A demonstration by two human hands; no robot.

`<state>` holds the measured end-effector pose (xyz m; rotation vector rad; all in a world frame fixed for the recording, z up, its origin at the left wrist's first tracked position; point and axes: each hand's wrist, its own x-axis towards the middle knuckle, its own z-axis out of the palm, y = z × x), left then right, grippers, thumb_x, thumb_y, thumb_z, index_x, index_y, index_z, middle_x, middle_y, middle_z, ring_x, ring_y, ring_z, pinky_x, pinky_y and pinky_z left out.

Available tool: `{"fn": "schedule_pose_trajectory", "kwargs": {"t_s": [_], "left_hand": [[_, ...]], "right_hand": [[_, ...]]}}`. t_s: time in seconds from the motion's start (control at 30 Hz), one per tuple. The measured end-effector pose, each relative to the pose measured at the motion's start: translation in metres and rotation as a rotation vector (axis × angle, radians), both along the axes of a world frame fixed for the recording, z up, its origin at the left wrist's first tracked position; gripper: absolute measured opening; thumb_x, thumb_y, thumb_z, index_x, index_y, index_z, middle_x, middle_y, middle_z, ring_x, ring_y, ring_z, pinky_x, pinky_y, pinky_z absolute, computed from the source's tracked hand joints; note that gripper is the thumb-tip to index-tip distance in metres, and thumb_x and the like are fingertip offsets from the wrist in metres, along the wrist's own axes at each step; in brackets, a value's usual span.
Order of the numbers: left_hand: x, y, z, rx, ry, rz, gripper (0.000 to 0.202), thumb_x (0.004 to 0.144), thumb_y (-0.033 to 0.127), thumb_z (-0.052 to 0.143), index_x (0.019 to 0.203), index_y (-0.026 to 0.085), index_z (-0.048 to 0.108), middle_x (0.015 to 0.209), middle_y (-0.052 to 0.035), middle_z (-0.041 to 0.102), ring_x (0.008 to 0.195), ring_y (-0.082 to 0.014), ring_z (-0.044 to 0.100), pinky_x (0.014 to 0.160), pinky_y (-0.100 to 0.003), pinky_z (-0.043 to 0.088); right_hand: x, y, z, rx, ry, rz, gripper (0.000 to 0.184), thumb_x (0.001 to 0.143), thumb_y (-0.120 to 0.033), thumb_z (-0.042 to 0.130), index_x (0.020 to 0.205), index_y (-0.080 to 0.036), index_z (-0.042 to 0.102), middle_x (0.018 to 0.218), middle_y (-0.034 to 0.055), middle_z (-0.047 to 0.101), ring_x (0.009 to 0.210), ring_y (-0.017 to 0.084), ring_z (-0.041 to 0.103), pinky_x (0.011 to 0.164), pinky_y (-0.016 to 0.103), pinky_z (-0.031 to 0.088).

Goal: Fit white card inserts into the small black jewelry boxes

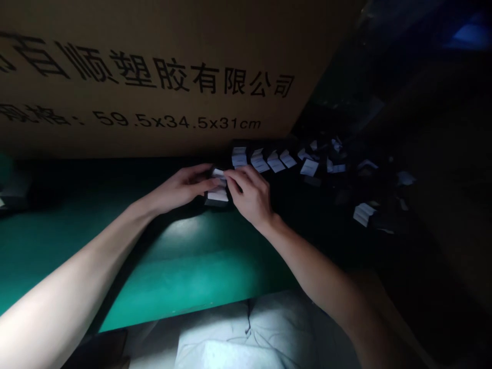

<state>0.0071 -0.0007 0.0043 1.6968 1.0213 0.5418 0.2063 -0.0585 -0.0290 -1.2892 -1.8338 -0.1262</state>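
Note:
Over the green tabletop point(180, 266), my left hand point(184, 187) grips a small dark box point(216, 202) from its left side, the thumb lying across it. A folded white paper point(218, 196) shows on the box. My right hand point(249, 195) pinches at the upper right edge of that paper, with its fingertips close to the left thumb. Behind my right hand stands a row of small dark pieces with folded white papers point(259, 160). Shadow hides much of the box's shape and the undersides of my fingers.
A large cardboard carton point(172, 46) with printed black characters walls off the back of the table. More scattered dark pieces with white papers point(363, 214) lie at the right in shadow. At the left edge sits a dark object point(15, 192). The table's front edge runs just above my lap.

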Motion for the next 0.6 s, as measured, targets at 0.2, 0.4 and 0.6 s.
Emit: {"fn": "schedule_pose_trajectory", "kwargs": {"t_s": [0.2, 0.4, 0.6], "left_hand": [[-0.0025, 0.0025, -0.0037, -0.018, -0.025, -0.036, 0.051, 0.084, 0.055, 0.078, 0.123, 0.022, 0.076, 0.104, -0.0062, 0.079, 0.096, -0.025, 0.072, 0.08, -0.028, 0.058], [-0.0033, 0.0033, -0.0009, -0.04, -0.041, -0.124, 0.043, 0.087, 0.051, 0.075, 0.118, 0.021, 0.077, 0.103, -0.0058, 0.079, 0.093, -0.0227, 0.072, 0.077, -0.025, 0.057], [-0.0026, 0.0017, 0.0023, -0.119, -0.015, -0.117, 0.05, 0.085, 0.043, 0.075, 0.129, 0.02, 0.075, 0.113, -0.0088, 0.08, 0.106, -0.0278, 0.074, 0.094, -0.034, 0.06]], "right_hand": [[0.001, 0.0015, 0.0024, -0.025, 0.063, 0.008, 0.02, 0.105, -0.021, 0.051, 0.116, -0.021, 0.068, 0.109, 0.0094, 0.066, 0.104, 0.019, 0.067, 0.095, 0.033, 0.06], [0.0032, 0.0047, -0.0006, -0.047, 0.09, 0.137, 0.025, 0.106, -0.029, 0.053, 0.126, -0.023, 0.065, 0.119, 0.0102, 0.07, 0.116, 0.02, 0.067, 0.105, 0.036, 0.057], [0.0034, 0.0072, -0.0061, -0.089, 0.125, 0.147, 0.023, 0.108, -0.031, 0.049, 0.121, -0.022, 0.065, 0.115, 0.0092, 0.073, 0.111, 0.02, 0.069, 0.101, 0.036, 0.058]]}}
